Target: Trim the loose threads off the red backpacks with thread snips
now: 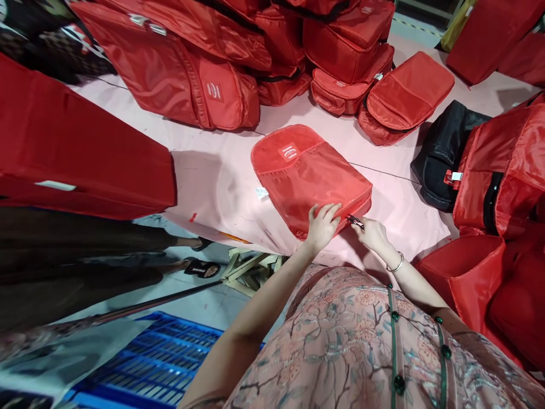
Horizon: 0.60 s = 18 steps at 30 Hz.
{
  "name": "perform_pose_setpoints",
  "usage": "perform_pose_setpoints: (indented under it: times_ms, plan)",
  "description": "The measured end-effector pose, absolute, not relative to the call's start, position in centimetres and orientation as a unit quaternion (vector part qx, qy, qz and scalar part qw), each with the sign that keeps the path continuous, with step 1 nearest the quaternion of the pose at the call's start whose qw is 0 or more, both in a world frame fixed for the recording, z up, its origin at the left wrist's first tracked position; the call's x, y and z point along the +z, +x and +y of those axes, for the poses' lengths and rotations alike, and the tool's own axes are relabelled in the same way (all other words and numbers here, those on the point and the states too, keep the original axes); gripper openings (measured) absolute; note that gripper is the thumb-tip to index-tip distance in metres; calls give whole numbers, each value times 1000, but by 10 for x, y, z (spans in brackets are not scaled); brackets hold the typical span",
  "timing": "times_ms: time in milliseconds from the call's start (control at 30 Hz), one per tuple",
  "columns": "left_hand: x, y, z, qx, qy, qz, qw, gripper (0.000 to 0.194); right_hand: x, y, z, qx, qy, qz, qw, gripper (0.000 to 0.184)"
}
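Note:
A flat red fabric bag (309, 173) with a white logo patch lies on the pink table cover (213, 170) in front of me. My left hand (322, 226) presses on the bag's near corner, fingers curled over its edge. Just to its right, my right hand (372, 234) is closed on a small dark tool, probably thread snips (354, 221), whose tip touches the bag's near edge. A bangle is on my right wrist.
Piles of red bags (204, 74) fill the table's far side, with more at the right (502, 170) beside a black bag (443, 150). A large red bag (76, 147) sits left. Below are another person's sandalled feet (204, 264), a wooden frame and a blue plastic pallet (162, 358).

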<state>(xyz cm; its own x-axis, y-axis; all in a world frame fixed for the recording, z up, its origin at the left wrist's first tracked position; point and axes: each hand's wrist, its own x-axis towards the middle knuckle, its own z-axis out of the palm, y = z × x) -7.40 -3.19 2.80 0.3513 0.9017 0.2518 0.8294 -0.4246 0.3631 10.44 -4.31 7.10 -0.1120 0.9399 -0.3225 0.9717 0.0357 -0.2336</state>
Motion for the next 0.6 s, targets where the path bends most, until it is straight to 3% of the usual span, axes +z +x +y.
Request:
perform_pose_setpoints:
  times_ms: [600]
  plan:
    - [15,-69,-30,225,827,512,60,22,105,95,-8,-182,560,801,104,32]
